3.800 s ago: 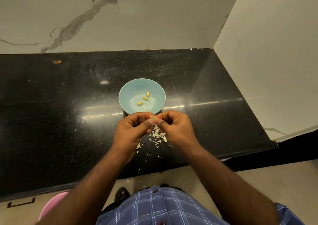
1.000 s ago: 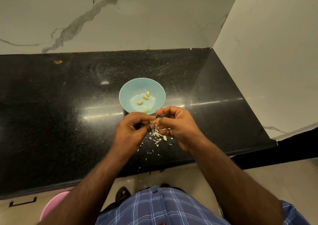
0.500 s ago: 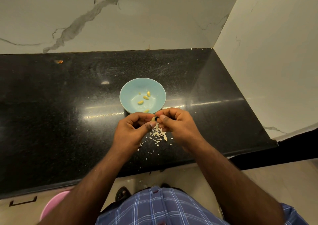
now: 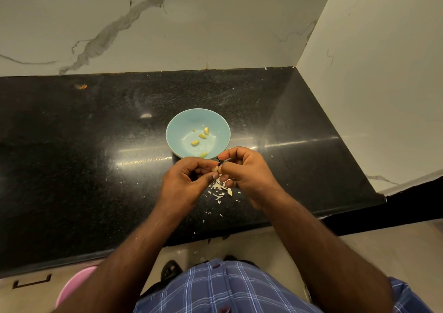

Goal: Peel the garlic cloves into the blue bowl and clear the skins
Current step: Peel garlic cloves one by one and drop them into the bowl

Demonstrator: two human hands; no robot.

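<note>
Head view: both hands, left hand [image 4: 184, 183] and right hand [image 4: 247, 171], still pinch the garlic clove [image 4: 215, 168], bowl [image 4: 177, 126] unmoved.

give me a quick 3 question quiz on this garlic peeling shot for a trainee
1. True or false: the blue bowl stands empty.
2. Multiple choice: the loose garlic skins lie A) inside the bowl, B) on the black counter under the hands, C) against the back wall.
3. Fill in: the left hand and right hand meet on one ____ just in front of the bowl.

Key
1. False: four peeled cloves and a small bit lie in it.
2. B.
3. Garlic clove, pinched between the fingertips of both hands.
</note>
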